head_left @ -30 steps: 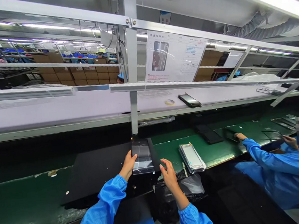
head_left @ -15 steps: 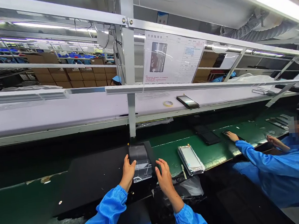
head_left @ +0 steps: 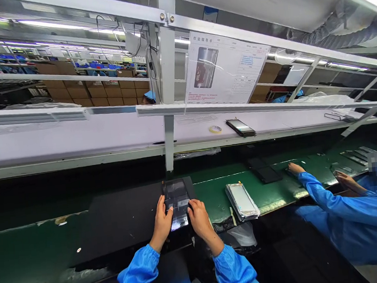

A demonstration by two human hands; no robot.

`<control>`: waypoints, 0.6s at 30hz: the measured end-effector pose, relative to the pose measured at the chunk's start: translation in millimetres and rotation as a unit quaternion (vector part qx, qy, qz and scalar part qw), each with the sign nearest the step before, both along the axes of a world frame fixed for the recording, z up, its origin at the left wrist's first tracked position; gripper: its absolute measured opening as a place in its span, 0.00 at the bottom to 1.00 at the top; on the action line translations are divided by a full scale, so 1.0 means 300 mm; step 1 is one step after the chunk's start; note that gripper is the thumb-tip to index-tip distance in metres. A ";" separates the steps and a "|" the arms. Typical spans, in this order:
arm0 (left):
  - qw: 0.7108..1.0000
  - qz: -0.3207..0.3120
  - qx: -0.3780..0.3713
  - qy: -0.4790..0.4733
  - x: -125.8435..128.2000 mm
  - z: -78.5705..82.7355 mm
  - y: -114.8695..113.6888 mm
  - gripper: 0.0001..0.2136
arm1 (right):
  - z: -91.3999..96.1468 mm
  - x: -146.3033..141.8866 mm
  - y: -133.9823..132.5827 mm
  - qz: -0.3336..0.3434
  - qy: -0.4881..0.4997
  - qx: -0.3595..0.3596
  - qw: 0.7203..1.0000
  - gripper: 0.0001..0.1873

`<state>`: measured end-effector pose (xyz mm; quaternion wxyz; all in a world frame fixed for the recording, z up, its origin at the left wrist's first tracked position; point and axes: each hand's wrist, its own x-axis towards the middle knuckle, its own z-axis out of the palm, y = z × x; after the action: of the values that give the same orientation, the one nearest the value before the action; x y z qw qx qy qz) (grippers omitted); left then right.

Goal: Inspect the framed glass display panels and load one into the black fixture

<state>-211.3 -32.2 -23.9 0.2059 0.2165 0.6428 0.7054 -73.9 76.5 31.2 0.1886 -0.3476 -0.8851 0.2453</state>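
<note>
Fingers (head_left: 162, 210) of the left hand (head_left: 162, 224) and the right hand (head_left: 200, 222) curled in tight on a film-wrapped dark glass panel (head_left: 176, 204): left fingers over its left edge, right ones at its lower right corner, the panel held flat between both hands! Right under the fingers, that panel, lying on a black mat (head_left: 123, 222) on the green table (head_left: 213, 196). Just right of the fingers, a stack of film-wrapped panels (head_left: 242, 201), well within reach. Further right, a co-worker's blue sleeve (head_left: 332, 203), bare hand (head_left: 296, 168) out at a dark panel (head_left: 292, 170). And beyond the fingers, up on a pale shelf (head_left: 75, 133), a roll of tape (head_left: 215, 129) beside a stack of dark glass panels (head_left: 240, 127).
</note>
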 end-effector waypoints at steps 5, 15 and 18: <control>0.999 0.004 0.030 -0.022 -0.012 -0.005 0.022 0.33 | -0.016 -0.002 0.004 -0.009 0.023 -0.018 1.000 0.23; 0.999 -0.002 0.028 -0.017 -0.020 0.000 0.018 0.32 | -0.006 -0.014 -0.017 -0.013 0.003 0.017 1.000 0.22; 1.000 -0.011 0.024 -0.013 -0.024 -0.004 0.012 0.30 | -0.006 -0.010 -0.019 -0.003 0.001 0.019 1.000 0.22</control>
<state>-218.4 -28.6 -24.9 0.2166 0.2189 0.6209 0.7209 -76.9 70.8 29.5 0.1969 -0.3464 -0.8883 0.2285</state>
